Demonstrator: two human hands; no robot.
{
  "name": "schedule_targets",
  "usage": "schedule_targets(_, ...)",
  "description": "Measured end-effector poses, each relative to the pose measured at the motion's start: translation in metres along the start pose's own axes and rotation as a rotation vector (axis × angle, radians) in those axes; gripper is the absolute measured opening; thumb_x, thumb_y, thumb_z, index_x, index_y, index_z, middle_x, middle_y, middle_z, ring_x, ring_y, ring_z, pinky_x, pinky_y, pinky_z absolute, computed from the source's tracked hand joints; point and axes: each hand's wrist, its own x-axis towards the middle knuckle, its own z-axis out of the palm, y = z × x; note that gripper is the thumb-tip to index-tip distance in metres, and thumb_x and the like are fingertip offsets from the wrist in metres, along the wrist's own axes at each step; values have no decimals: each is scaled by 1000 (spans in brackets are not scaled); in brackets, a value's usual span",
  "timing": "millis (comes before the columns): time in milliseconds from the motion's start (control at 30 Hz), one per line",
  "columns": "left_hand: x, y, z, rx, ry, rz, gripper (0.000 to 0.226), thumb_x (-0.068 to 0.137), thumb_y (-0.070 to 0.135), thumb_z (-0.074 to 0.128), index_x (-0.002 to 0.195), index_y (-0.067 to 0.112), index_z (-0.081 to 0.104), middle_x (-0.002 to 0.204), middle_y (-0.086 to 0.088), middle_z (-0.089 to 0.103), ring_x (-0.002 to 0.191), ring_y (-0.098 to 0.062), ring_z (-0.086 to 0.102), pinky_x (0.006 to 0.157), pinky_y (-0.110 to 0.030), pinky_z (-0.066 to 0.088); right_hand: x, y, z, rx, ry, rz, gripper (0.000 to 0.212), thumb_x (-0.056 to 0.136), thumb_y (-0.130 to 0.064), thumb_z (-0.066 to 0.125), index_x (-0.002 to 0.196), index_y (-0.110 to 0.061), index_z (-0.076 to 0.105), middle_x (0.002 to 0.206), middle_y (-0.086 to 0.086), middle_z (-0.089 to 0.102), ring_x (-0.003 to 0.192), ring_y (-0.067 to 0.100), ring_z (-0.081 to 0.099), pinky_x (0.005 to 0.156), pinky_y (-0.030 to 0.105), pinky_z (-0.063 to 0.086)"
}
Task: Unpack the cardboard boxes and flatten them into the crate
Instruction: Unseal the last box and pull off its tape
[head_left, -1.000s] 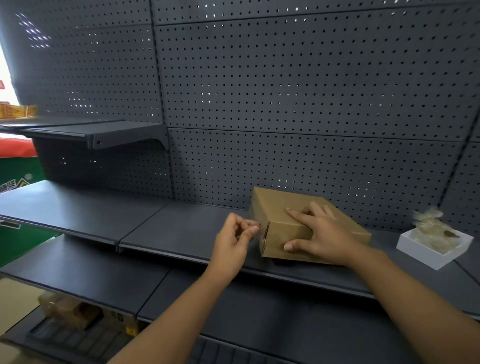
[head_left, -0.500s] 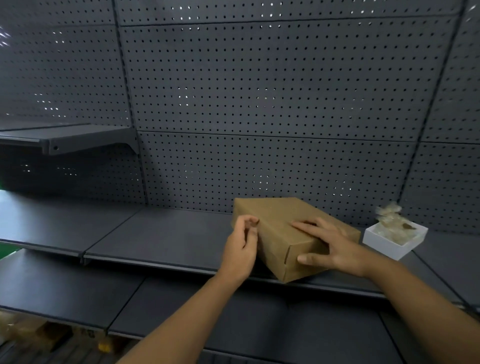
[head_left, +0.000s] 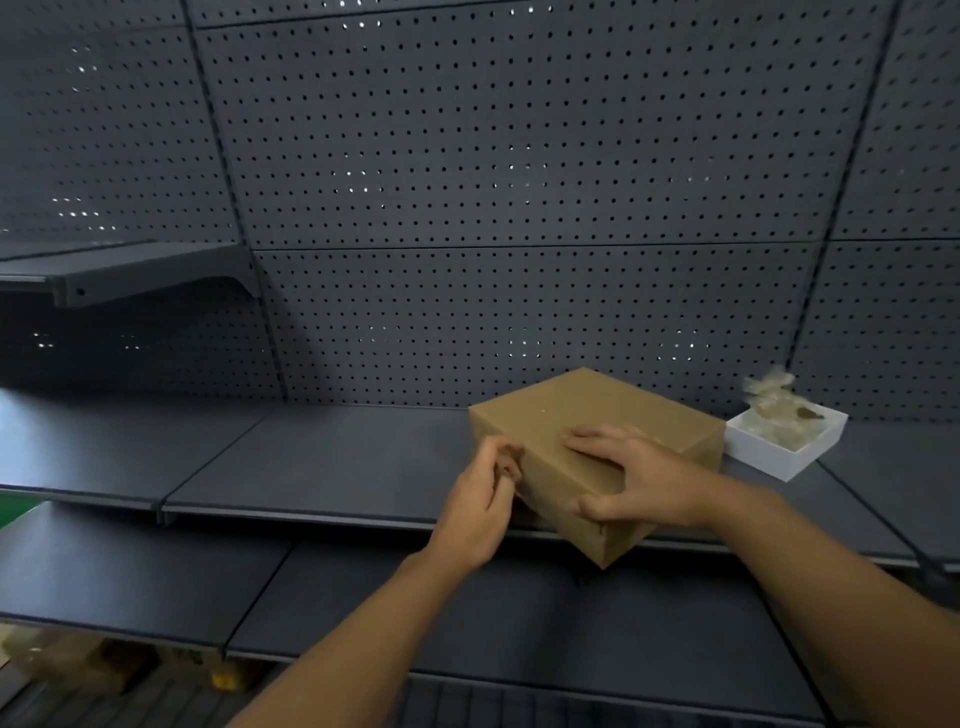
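A shut brown cardboard box (head_left: 597, 415) lies on the dark middle shelf (head_left: 322, 457), turned at an angle so its near corner sticks out past the shelf's front edge. My right hand (head_left: 639, 483) holds it from above, fingers spread over the top and thumb against the near side face. At the box's left side face, my left hand (head_left: 480, 504) has its fingers curled with the fingertips pinched together at the edge. What they pinch is hidden. No crate is in view.
A small white tray (head_left: 784, 457) of pale crumpled wrapping sits just right of the box. A perforated back panel (head_left: 519, 182) rises behind. Another shelf (head_left: 519, 623) runs below and a short one (head_left: 130, 275) sits up left. Brown cardboard pieces (head_left: 78, 660) lie at the bottom left.
The box has turned under my right hand and slid forward, so its near corner now overhangs the shelf edge. My left hand stayed pinched at its left side.
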Motion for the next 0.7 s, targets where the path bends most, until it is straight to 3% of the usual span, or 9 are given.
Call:
schedule_targets(167,11,-17,-15,7,23,-104,23,103,-4,39,101,17,50,98,-2,63,90,-14,58,79,-21,45,-19,24,-15,139,-95,-32,78,90,-39,78,156,-41,36,163,-26,23,151,-2,14,123,24,10)
schedule_targets(367,16,-32,-44,92,182,-187,47,76,-22,36,87,20,54,92,-6,61,89,-26,60,81,-46,52,-22,45,-19,186,-173,-104,79,84,-37,78,152,-50,39,160,-38,24,150,-13,10,123,27,-7)
schedule_targets(467,11,-30,-44,41,172,-192,51,77,-23,36,87,22,57,95,-5,59,88,-24,62,81,-45,58,-18,45,-20,183,-136,5,84,71,-44,70,150,-49,42,158,-36,29,150,-3,20,126,33,12)
schedule_targets(533,6,-16,-33,-36,185,-230,43,86,-17,36,83,21,57,84,-4,59,73,-17,58,68,-33,54,-12,40,-20,36,-44,90,81,69,-42,65,147,-41,44,156,-22,40,145,10,34,122,40,26)
schedule_targets(633,1,10,-14,-152,191,-241,37,90,-7,36,71,15,58,64,-7,51,57,-13,43,54,-27,35,-4,21,-12,-129,44,149,60,79,-19,60,137,-27,48,139,-5,53,132,23,45,109,39,37)
schedule_targets(700,1,21,-4,-186,142,-189,34,86,4,37,64,16,60,63,-18,52,56,-16,42,54,-30,32,0,9,-3,-139,84,181,54,88,-27,59,140,-22,46,143,0,50,134,26,42,110,38,35)
